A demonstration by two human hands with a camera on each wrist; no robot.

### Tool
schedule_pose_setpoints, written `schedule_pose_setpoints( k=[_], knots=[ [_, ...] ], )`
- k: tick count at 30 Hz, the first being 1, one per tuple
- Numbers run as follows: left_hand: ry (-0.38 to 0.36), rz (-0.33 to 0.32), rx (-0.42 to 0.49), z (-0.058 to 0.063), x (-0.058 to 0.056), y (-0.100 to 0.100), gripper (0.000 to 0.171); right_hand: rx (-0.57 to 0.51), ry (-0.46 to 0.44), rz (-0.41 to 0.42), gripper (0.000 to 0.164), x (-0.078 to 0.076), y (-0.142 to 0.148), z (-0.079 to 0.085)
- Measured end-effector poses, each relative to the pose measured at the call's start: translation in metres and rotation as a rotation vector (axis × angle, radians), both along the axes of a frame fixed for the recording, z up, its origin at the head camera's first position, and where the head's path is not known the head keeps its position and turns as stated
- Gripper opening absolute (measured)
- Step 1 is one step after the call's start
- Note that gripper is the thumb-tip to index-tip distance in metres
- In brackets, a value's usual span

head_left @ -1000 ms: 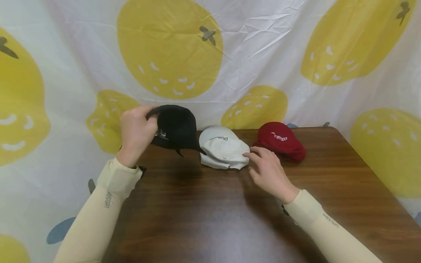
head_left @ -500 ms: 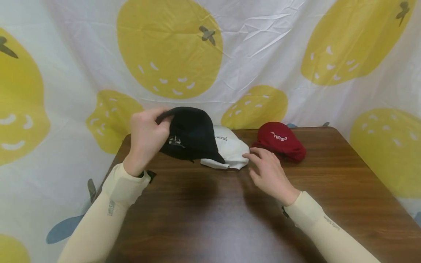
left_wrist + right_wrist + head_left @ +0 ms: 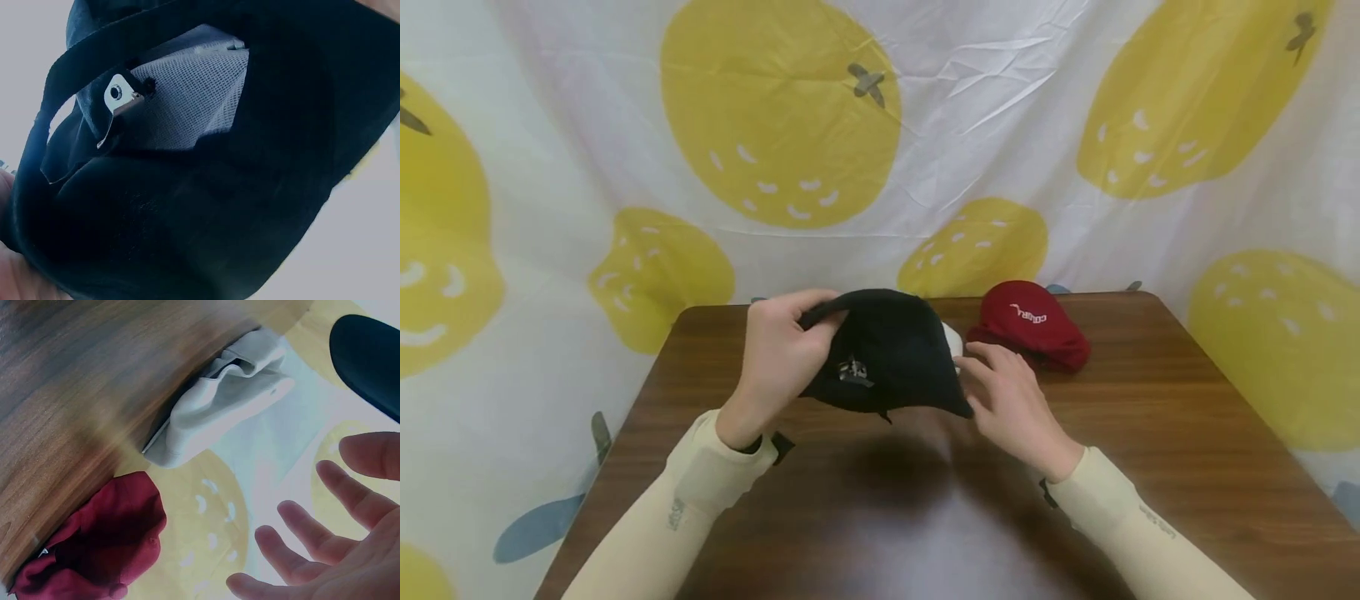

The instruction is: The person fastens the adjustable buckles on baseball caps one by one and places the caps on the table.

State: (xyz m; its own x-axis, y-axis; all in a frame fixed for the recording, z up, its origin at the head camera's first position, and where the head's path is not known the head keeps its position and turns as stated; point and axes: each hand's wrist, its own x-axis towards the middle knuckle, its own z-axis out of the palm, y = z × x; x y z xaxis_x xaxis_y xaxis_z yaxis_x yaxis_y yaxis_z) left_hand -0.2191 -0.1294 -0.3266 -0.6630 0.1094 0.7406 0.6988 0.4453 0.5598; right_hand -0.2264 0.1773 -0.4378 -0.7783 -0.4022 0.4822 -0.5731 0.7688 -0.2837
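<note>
My left hand (image 3: 786, 350) pinches the edge of a black baseball cap (image 3: 891, 354) between thumb and fingers, holding it raised over the table. In the left wrist view the cap (image 3: 269, 156) shows its inside, with pale mesh lining (image 3: 194, 94) and a metal strap buckle (image 3: 119, 94). My right hand (image 3: 1011, 408) has its fingers spread beside the cap's brim. Seen from the right wrist, that hand (image 3: 337, 550) holds nothing, and the brim (image 3: 369, 362) stands apart from the fingertips. A white cap (image 3: 952, 340) lies behind the black one, mostly hidden.
A dark red cap (image 3: 1030, 325) with white lettering sits at the back right of the brown wooden table (image 3: 1150, 467). Behind the table's far edge hangs a white curtain (image 3: 1000, 108) printed with yellow lemons.
My left hand has carried the black cap rightward and lower, across the white cap, until its brim came near my right hand. The right hand has barely moved.
</note>
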Motion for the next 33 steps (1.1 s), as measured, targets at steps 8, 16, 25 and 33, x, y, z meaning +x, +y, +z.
schedule_pose_setpoints(
  k=[8,16,25,33],
  knots=[
    [-0.087,-0.019,0.025,-0.011,0.011,0.014,0.011,-0.064,-0.002,-0.012,0.049,0.008,0.002,0.003],
    [-0.164,0.001,0.011,-0.026,0.008,0.02,0.008,-0.279,0.09,-0.097,0.028,0.019,0.001,0.014],
    [-0.289,-0.025,0.033,-0.038,0.005,0.021,0.009,-0.409,0.405,0.241,0.032,0.039,-0.018,0.025],
    [-0.506,-0.237,0.187,-0.042,0.007,0.016,0.018,-0.213,0.42,0.256,0.051,0.043,-0.023,0.007]
  ],
)
